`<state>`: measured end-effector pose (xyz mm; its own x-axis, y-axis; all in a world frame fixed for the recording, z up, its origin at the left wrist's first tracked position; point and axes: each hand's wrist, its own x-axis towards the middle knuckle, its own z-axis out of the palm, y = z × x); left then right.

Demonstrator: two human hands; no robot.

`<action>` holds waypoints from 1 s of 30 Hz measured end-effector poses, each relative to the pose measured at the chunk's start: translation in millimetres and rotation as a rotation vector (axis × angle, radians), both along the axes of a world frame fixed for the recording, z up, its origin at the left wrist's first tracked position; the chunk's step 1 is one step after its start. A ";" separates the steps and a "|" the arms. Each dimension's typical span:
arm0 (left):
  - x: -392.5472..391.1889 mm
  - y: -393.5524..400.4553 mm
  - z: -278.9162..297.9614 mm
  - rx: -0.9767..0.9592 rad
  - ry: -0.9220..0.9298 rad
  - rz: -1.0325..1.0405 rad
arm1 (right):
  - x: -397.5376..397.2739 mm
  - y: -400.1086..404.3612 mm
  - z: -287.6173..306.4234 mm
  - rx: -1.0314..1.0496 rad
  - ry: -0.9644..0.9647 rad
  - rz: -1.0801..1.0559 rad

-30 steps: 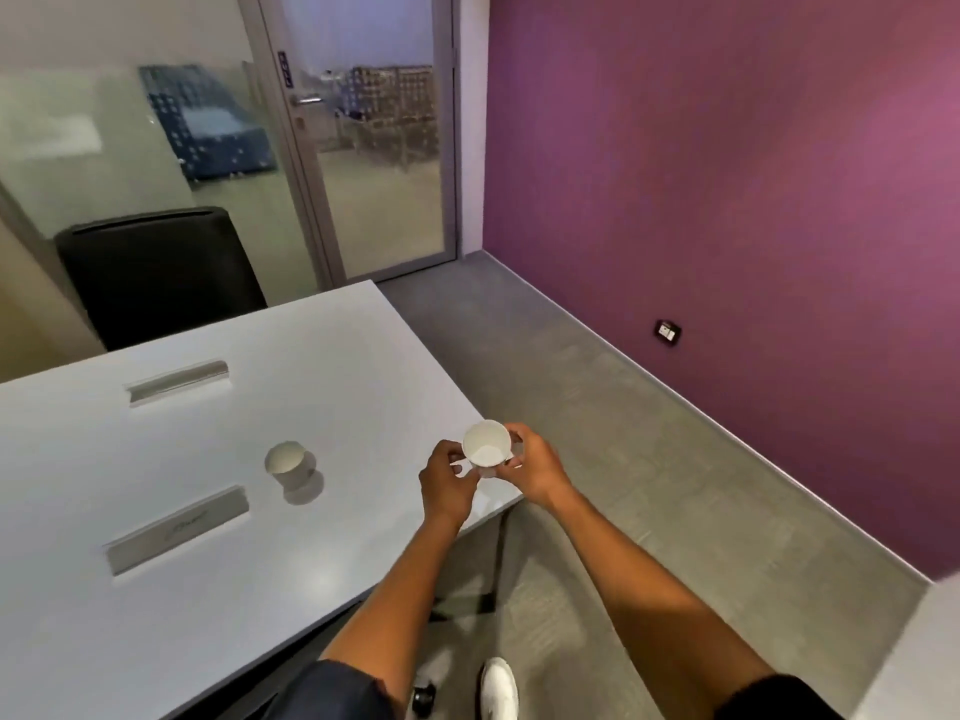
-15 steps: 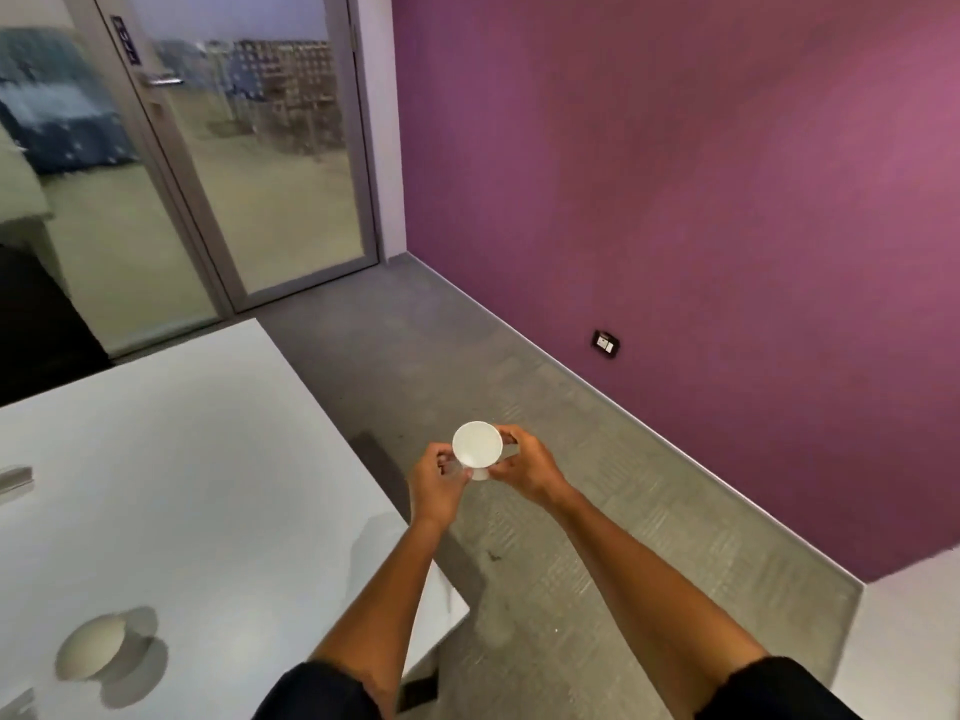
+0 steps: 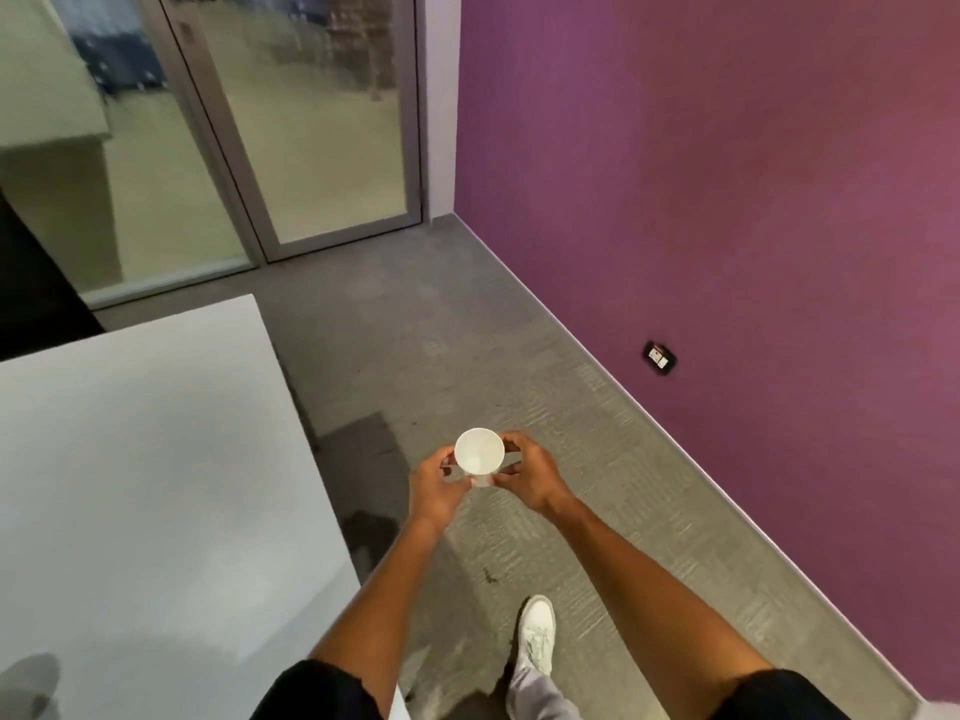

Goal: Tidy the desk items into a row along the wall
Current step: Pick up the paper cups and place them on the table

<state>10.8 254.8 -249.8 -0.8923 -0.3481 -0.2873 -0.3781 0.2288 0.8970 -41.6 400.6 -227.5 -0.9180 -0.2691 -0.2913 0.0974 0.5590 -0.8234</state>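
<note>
cup (image 3: 479,452): small white paper-looking thing, sitting upright in mid-air between both hands, mouth facing up at the camera, looking empty from here. Hanging out over the carpet floor (image 3: 519,356), well past the right edge of the tabletop (image 3: 156,485), not resting on anything.

left hand (image 3: 435,485): curling round the cup's left side, fingers wrapped on the wall, thumb near the rim.

right hand (image 3: 527,472): pinching the right side, fingertips on the rim and lower wall.

weight: probably next to nothing, guessing thin paper or light plastic, so tipping over super easily once set down.

stiffness: likely soft-walled, denting if squeezed hard, so going gentle.

grip spot: probably best low on the wall with thumb opposite fingers, or lightly across the rim; one hand looking like plenty.

slip: dry matte surface by the look of it, not expecting much sliding.

purple wall (image 3: 727,200): off to the right, wall socket (image 3: 660,358) low down on it.

tabletop extra: blurry grey blob (image 3: 28,683) at the near-left corner, can't tell what.
</note>
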 end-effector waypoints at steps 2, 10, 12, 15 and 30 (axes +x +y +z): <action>-26.3 9.5 -6.9 0.000 -0.012 0.064 | -33.5 5.2 -8.6 0.010 -0.035 0.037; -128.7 35.2 5.4 -0.003 -0.030 0.305 | -168.0 10.4 -7.1 0.035 -0.039 0.244; -144.7 30.5 10.7 -0.014 -0.036 0.351 | -190.9 1.0 -4.3 0.022 -0.042 0.286; -161.4 12.5 20.3 -0.037 -0.029 0.423 | -216.7 -24.4 -2.6 0.012 -0.013 0.367; -161.8 -200.8 14.2 -0.069 0.070 0.790 | -249.4 -290.2 7.2 0.036 0.037 0.776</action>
